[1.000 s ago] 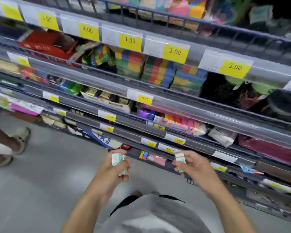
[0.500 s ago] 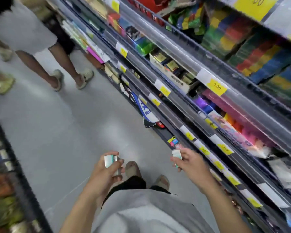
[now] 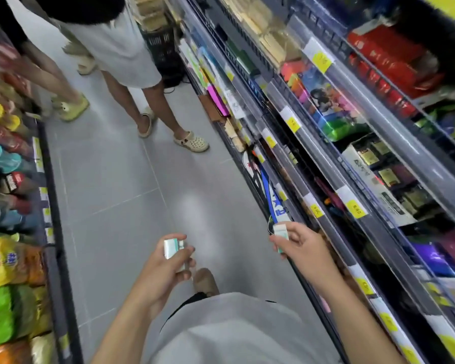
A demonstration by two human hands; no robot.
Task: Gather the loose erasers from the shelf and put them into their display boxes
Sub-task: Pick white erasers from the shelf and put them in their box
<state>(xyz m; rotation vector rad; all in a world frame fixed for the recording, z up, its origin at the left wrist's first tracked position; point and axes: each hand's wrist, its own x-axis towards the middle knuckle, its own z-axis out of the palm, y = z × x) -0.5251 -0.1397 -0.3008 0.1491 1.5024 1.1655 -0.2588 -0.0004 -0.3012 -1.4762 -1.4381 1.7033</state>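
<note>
Head view shows the left hand [image 3: 166, 266] curled around a small white and green eraser [image 3: 171, 247]. Its thumb and fingers pinch the eraser near the bottom, and the top sticks up past the fingers. There may be a second eraser tucked behind it, but I cannot tell for sure.

Across from it, the right hand [image 3: 301, 248] pinches another white and green eraser [image 3: 281, 235] between thumb and fingers. That eraser also pokes up above the fingertips.

I think these erasers are very light. They look small and blocky, with a paper sleeve around them. The sleeve could be a bit slippery, so a pinch on the two wide sides should work best. They are likely a little soft and not easy to break. A drop would probably not hurt them, but one could bounce away and hide under a shelf.

Just beyond the right hand is the long shelf [image 3: 326, 195] with clear fronts and yellow price tags [image 3: 355, 208]. It is packed with bright packs and a white box [image 3: 373, 179] of small things. I cannot tell which box is for the erasers.

Below both hands is the smooth gray floor [image 3: 121, 179]. Past the left hand is another shelf full of colorful bags [image 3: 5, 261]. Far ahead of both hands, other people's legs [image 3: 158, 111] stand in the narrow aisle.
</note>
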